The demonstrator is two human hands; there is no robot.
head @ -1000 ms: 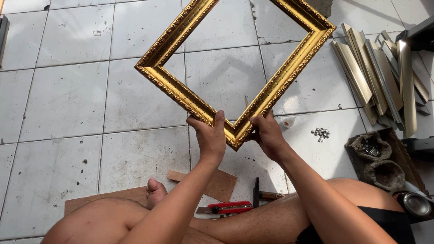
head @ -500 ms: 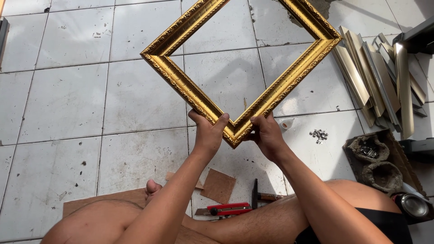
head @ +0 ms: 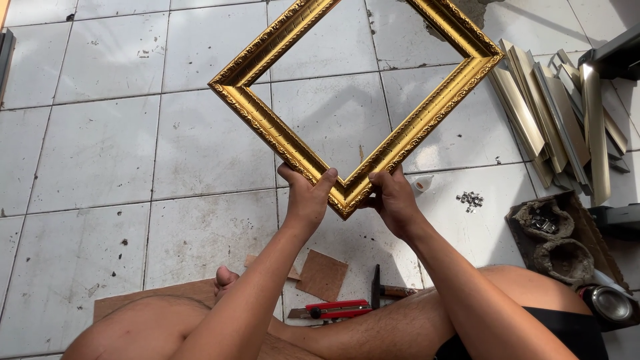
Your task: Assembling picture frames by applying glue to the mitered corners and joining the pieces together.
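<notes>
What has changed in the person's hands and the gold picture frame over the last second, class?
The gold frame has drifted slightly right and down in view, tilted a touch. Both the left hand and right hand keep gripping its bottom corner. The hammer and red cutter lie unmoved on the floor.

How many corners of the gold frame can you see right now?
3. Of the gold frame: one at the left, one at the right, one at the bottom between the left hand and right hand. The top corner is out of view.
</notes>
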